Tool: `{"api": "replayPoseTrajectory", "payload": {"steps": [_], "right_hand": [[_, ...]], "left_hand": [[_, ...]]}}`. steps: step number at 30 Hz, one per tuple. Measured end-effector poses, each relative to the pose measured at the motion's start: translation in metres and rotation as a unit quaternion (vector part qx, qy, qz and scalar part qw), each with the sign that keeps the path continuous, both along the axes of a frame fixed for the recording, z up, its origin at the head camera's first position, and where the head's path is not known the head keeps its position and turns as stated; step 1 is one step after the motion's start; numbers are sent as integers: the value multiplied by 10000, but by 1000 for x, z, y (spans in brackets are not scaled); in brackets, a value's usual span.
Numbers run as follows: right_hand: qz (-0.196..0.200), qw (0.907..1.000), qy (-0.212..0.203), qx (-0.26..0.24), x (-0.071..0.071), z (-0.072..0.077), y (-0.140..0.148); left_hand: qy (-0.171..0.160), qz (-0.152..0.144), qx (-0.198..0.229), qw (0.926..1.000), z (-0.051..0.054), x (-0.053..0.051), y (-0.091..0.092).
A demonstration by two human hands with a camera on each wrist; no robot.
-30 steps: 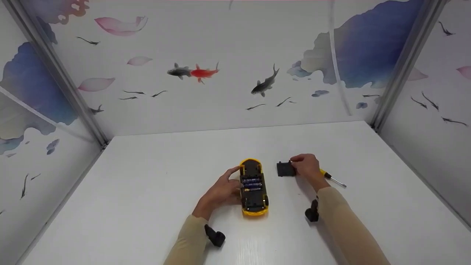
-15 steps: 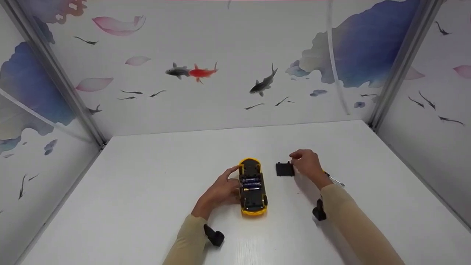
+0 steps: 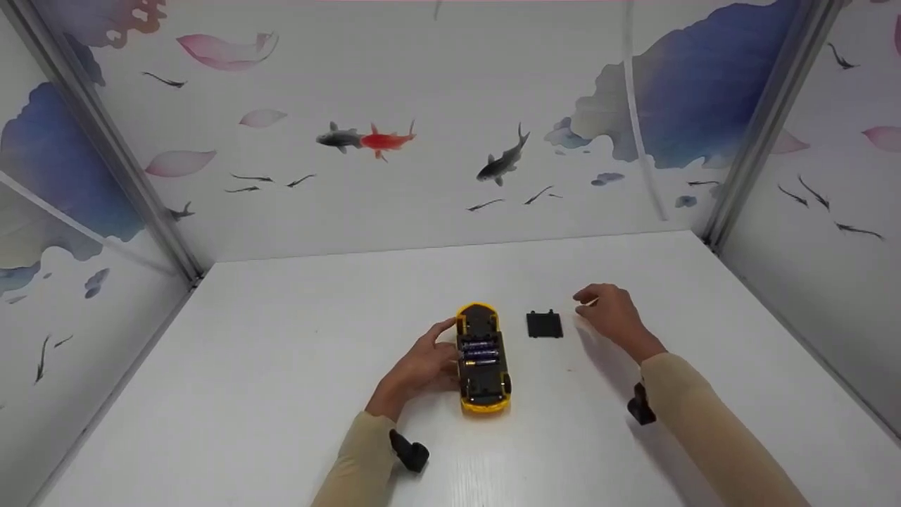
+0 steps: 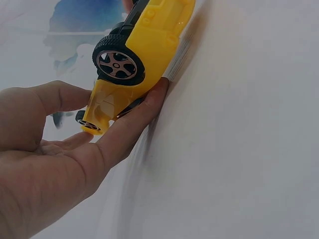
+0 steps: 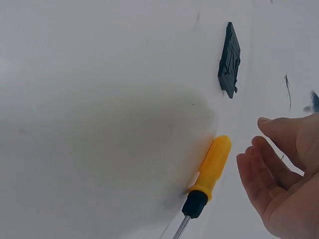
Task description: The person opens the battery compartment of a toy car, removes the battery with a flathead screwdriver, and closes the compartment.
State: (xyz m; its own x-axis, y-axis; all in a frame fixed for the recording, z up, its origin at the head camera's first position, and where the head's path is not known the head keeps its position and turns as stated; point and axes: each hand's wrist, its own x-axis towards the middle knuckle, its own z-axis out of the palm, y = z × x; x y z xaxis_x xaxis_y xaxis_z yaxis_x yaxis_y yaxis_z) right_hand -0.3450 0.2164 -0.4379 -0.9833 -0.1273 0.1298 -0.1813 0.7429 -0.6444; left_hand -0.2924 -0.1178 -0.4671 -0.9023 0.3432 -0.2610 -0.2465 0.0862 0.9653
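A yellow toy car (image 3: pixel 486 389) lies upside down on the white table, its black underside up and several batteries (image 3: pixel 481 352) showing in the uncovered compartment. My left hand (image 3: pixel 424 360) holds it from the left; in the left wrist view the thumb and fingers lie about the car's yellow body (image 4: pixel 154 42). To its right a black battery cover (image 3: pixel 545 324) lies flat. My right hand (image 3: pixel 614 315) hovers right of the cover with loosely bent fingers and nothing in them. Close by, in the right wrist view, is a yellow-handled screwdriver (image 5: pixel 213 162); the arm hides it in the head view.
The white tabletop (image 3: pixel 295 331) is bounded by printed panels at the back (image 3: pixel 422 211) and both sides. A metal post (image 3: pixel 753 134) stands at the back right corner. Small black wrist cameras sit below both forearms.
My right hand has let go of the battery cover and moved right, over the screwdriver, which has dropped out of sight in the head view. The left hand and the car have stayed put.
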Motion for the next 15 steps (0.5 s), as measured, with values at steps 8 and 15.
{"api": "replayPoseTrajectory", "payload": {"steps": [8, 15], "right_hand": [[-150, 9992, -151, 336, 3, -6, 14], [-198, 9969, -437, 623, 4, -14, 21]], "left_hand": [[-15, 35, 27, 10000, -1, 1, 1], [-16, 16, 11, 10000, 0, 1, 0]]}}
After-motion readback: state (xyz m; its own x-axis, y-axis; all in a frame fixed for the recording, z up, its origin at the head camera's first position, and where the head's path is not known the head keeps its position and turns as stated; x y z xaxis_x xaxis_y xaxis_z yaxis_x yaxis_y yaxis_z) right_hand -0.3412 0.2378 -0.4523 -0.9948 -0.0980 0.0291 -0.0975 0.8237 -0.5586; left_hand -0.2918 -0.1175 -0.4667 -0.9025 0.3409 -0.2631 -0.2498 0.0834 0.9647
